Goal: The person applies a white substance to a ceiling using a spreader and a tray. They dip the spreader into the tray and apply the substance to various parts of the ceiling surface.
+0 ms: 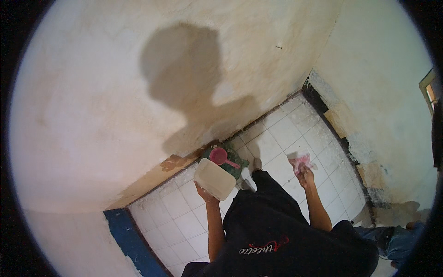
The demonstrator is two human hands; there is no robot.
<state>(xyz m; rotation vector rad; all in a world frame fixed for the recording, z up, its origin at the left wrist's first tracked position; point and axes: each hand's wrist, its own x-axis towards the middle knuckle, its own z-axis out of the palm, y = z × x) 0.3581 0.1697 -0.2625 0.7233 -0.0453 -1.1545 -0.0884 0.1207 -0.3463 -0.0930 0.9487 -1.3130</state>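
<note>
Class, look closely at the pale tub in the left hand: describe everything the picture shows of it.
The pale tub is cream-coloured and roughly rectangular, with rounded corners and a smooth look like plastic. Its broad face is turned toward the camera, its long sides slanting down to the right in the picture. The left hand grips it at its lower-left edge. It appears just below the pink dipper; whether it holds anything is hard to tell.
</note>
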